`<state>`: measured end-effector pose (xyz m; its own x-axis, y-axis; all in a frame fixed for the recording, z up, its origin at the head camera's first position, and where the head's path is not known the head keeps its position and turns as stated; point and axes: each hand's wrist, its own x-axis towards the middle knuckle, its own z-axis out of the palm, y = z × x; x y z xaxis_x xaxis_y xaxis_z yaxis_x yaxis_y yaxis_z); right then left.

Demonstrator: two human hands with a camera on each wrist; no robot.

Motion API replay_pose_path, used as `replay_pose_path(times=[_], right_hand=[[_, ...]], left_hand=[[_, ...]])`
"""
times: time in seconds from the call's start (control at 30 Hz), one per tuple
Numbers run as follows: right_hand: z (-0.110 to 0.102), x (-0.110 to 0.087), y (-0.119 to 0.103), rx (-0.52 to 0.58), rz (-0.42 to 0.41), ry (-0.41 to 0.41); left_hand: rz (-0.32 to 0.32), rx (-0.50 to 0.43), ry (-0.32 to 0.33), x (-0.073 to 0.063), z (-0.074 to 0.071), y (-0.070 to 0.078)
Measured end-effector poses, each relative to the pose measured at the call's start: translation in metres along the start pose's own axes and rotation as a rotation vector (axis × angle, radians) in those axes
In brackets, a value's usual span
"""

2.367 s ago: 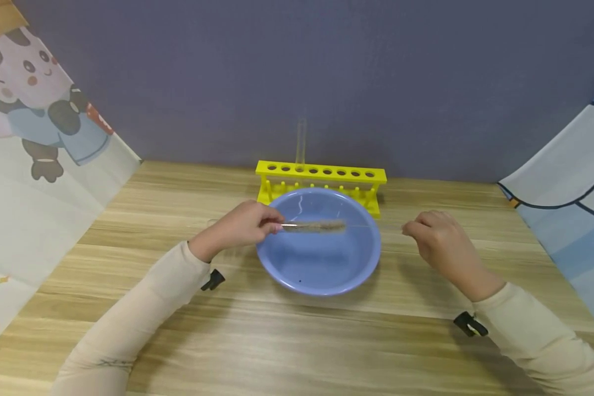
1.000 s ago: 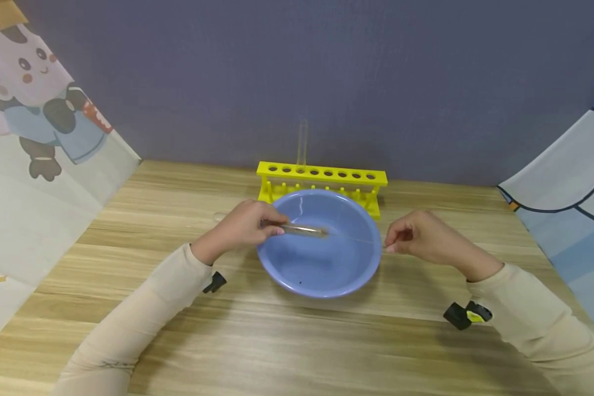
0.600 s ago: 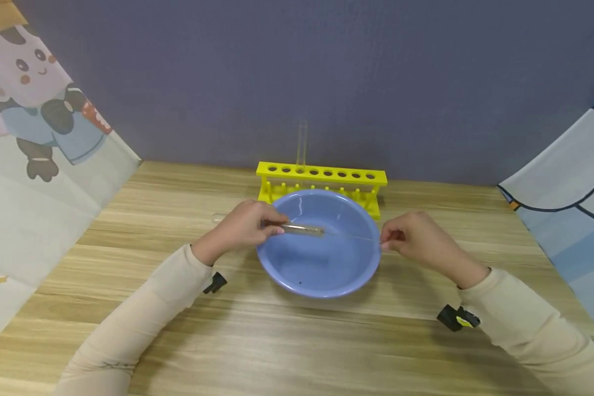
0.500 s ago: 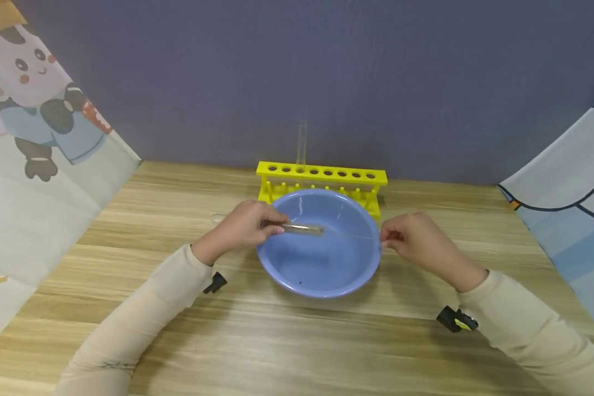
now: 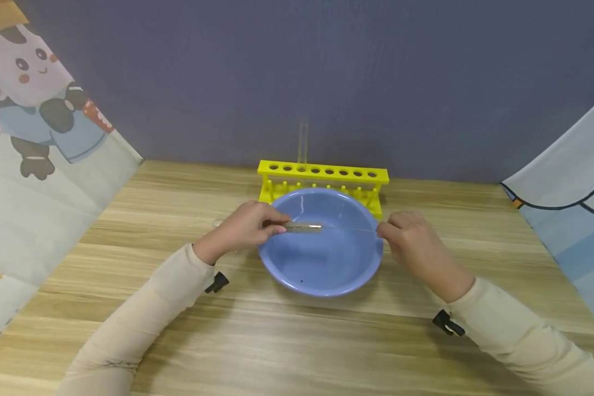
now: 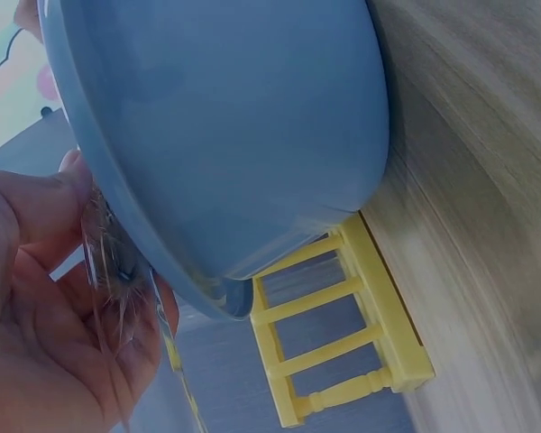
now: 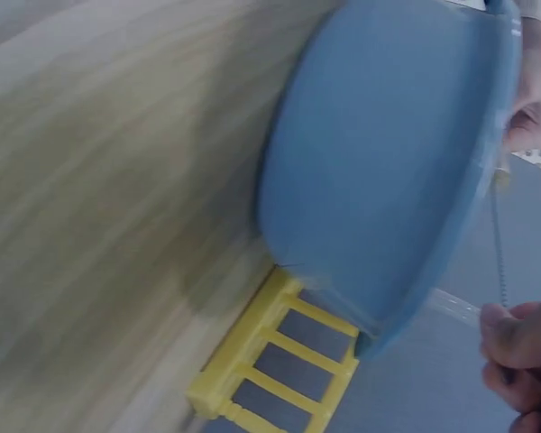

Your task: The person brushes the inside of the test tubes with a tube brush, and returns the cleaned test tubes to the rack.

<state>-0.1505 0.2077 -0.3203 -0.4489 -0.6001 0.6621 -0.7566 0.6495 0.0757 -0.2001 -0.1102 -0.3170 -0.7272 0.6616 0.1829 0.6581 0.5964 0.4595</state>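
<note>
My left hand [image 5: 245, 224] holds a glass test tube [image 5: 308, 227] level over the blue basin [image 5: 322, 269]; the tube's far end pokes out left behind the wrist. Inside the tube sit the bristles of a test tube brush [image 6: 122, 271], showing through the glass in the left wrist view. A thin twisted wire [image 7: 499, 244], the brush's handle, runs from the tube's mouth to my right hand [image 5: 421, 250]. Thumb and fingers of that hand pinch the wire's end near the basin's right rim.
Behind the basin stands a yellow test tube rack [image 5: 324, 171], partly hidden by it. Another clear test tube [image 5: 303, 140] stands upright in one of its holes. Wood-grain table [image 5: 297, 346] lies around, with a dark wall panel [image 5: 326, 71] at the back.
The right hand has moved left, pushing the brush's bristles from partly outside the mouth into the tube. Lately that hand has turned, its back now facing up. The left hand stays nearly in place.
</note>
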Motion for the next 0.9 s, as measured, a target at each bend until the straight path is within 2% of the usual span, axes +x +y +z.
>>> replay_pose_path(times=[0.3, 0.57, 0.8, 0.9], right_hand=[[0.009, -0.014, -0.002, -0.131, -0.127, 0.049], [0.02, -0.016, -0.001, -0.155, -0.226, 0.191], [0.022, -0.014, -0.01, -0.155, -0.2, 0.211], [0.021, -0.013, -0.013, -0.131, -0.155, 0.18]], left_hand=[[-0.001, -0.02, -0.024, 0.001, 0.001, 0.003], [-0.028, -0.055, -0.046, 0.001, 0.002, 0.005], [-0.035, -0.067, -0.052, 0.001, 0.001, 0.005], [-0.027, -0.063, -0.05, 0.002, 0.002, 0.005]])
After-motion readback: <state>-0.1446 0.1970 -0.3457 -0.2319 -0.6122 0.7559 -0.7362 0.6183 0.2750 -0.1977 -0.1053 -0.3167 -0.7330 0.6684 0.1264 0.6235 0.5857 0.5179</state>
